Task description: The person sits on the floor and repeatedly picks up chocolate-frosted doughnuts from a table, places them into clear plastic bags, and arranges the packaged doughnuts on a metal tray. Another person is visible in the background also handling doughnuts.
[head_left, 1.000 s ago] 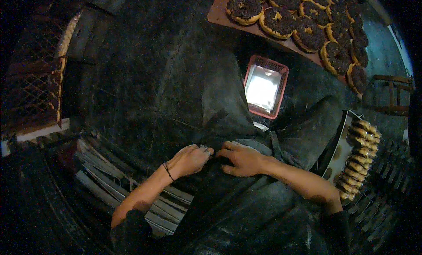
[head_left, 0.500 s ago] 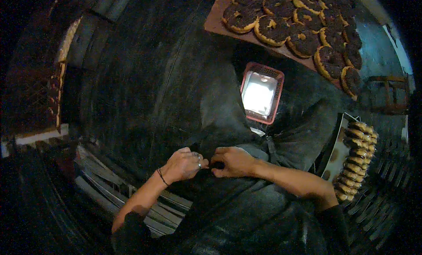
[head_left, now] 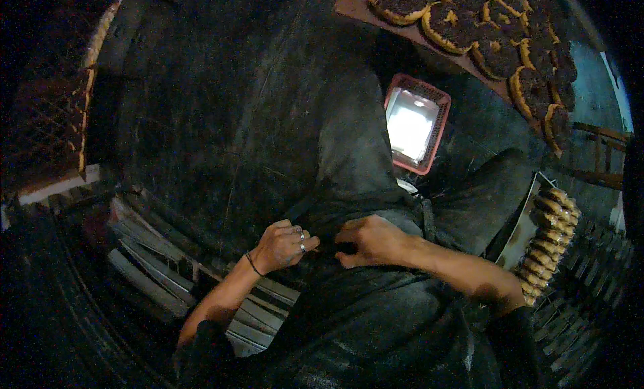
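In front of my waist, against dark clothing, my two hands are a short gap apart. My left hand, with rings and a dark wristband, has its fingers folded in; whatever it may pinch is lost in the dark. Facing it, my right hand is curled, thumb below the forefinger, with a dark patch between them that could be cloth. Beyond my lap, a pink basket contains something pale and brightly shining. Nearest my right forearm is a row of clear-wrapped baked goods on a metal tray.
Dark-topped round pastries cover a brownish board at the far right. A wooden stool frame stands at the right edge. Stacked grey metal trays or slats lie at lower left, by my left arm.
My hands have drawn apart, the right one shifting to the right and its thumb and forefinger loosening slightly. The view has tilted, so the basket and pastries sit higher and farther right.
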A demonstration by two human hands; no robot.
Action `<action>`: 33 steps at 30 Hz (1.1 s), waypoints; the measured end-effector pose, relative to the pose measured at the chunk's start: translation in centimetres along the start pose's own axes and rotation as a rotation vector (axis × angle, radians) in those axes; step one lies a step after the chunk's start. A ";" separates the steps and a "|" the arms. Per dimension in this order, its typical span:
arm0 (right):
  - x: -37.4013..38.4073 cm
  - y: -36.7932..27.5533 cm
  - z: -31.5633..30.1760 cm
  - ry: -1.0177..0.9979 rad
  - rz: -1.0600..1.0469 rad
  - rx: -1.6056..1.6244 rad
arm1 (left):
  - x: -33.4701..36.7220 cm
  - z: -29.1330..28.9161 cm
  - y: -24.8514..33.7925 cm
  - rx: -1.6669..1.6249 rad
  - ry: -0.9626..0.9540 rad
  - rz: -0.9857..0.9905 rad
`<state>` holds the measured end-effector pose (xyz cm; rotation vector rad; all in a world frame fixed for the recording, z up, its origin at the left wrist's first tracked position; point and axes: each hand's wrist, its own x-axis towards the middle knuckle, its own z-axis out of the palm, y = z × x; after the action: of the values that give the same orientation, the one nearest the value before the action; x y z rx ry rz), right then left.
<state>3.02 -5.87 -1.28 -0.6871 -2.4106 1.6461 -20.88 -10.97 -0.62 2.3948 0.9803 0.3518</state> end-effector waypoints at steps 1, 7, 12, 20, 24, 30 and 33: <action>0.0 -0.1 0.1 -0.007 0.009 0.002 | -0.3 0.2 0.0 -0.001 0.001 -0.004; -0.9 -1.1 -0.6 -0.053 0.049 0.005 | -1.9 0.6 0.0 0.025 0.020 -0.001; -2.0 -1.4 -0.9 -0.036 0.012 0.044 | -2.7 0.4 0.3 -0.006 -0.017 -0.030; -5.0 -1.5 -2.1 0.365 0.138 0.054 | -2.7 3.5 1.6 -0.235 0.038 -0.304; -13.6 -0.2 -4.5 0.807 0.528 0.156 | -5.6 6.9 4.1 -0.241 0.320 -0.684; -30.2 0.8 7.4 0.353 0.982 0.419 | -12.1 17.5 6.2 -0.533 0.101 -0.885; -27.8 0.4 13.6 0.690 0.830 1.072 | -10.7 16.4 7.0 -0.616 0.017 -0.955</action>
<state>22.76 -29.55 -3.16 -1.6807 -0.5756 2.0640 -17.48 -28.86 -10.74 1.2024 1.5952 0.2476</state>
